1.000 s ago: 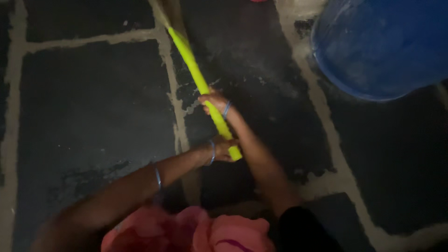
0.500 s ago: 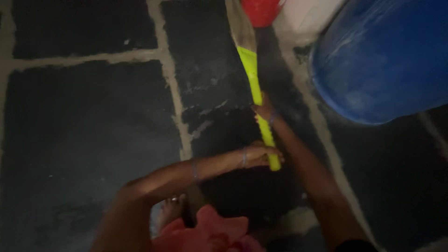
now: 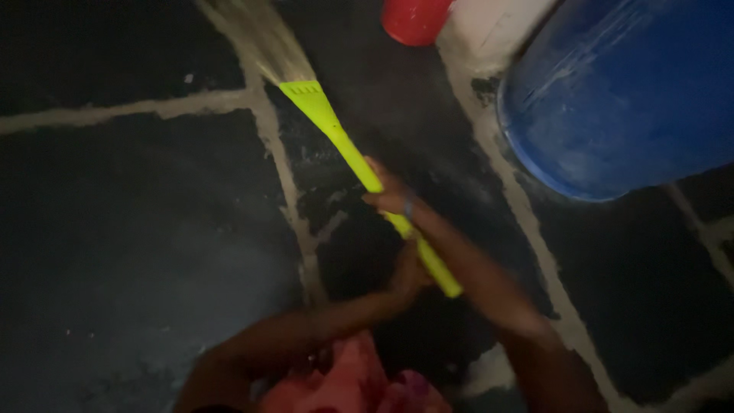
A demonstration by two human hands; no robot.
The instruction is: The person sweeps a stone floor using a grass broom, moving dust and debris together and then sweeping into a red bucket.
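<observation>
Mid-sweep, by the look of it: both hands' fingers closed round the yellow-green broom handle, right hand higher, left hand near its end, bristles on the dark stone floor beside blue barrel

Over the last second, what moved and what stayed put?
The yellow-green plastic broom handle swung: its pale bristle head went right, then back toward the upper left. Right hand and left hand kept hold of it, right one higher. The blue plastic barrel and dark stone floor look unmoved; the view shifted.
</observation>
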